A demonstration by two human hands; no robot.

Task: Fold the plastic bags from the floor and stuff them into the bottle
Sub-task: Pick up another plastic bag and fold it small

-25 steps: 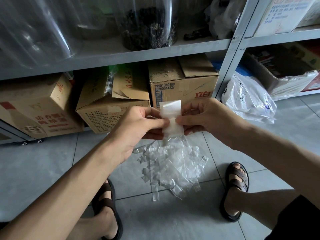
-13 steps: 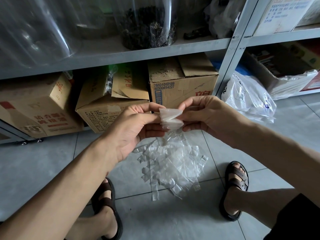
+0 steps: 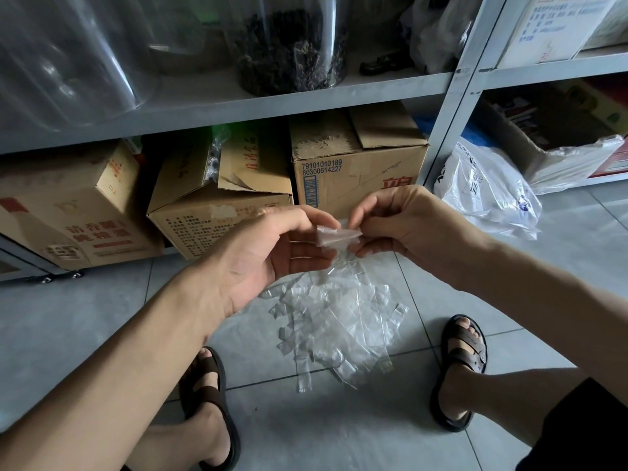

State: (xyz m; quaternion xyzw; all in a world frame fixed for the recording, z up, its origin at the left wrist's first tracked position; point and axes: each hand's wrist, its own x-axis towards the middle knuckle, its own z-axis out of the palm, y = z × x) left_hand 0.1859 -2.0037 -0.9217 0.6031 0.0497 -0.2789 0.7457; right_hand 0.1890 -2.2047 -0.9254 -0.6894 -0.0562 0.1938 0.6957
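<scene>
Grey metal shelving [image 3: 306, 107] runs across the space beyond both your hands, with three cardboard boxes [image 3: 217, 226] lined up under its lower board. Pale tiled floor [image 3: 85, 328] spreads beneath your arms. A crumpled white plastic sack [image 3: 486, 195] sits on it out past your right hand, against the shelf upright.

Directly below your hands, between your two brown sandals [image 3: 464, 351], lies the pile of clear plastic bags [image 3: 339, 321]. It is a loose heap of small flat pieces overlapping at every angle, well apart from your fingers.

Your left hand [image 3: 268, 249] is turned palm up. Its thumb and forefinger are closed in a pinch on one end of the folded bag [image 3: 336, 236], and its other fingers lie loosely stretched underneath. Your right hand [image 3: 404, 226] faces it, fingers curled, with the thumb and fingertips pinching the other end.

You hold the folded bag in the air between the two hands, above the pile. It is a small cloudy strip whose long axis runs straight from one hand to the other, close to level. It is wider at your left hand's fingers and tapers to a narrow tip at your right hand's. How many folds it has cannot be made out.
</scene>
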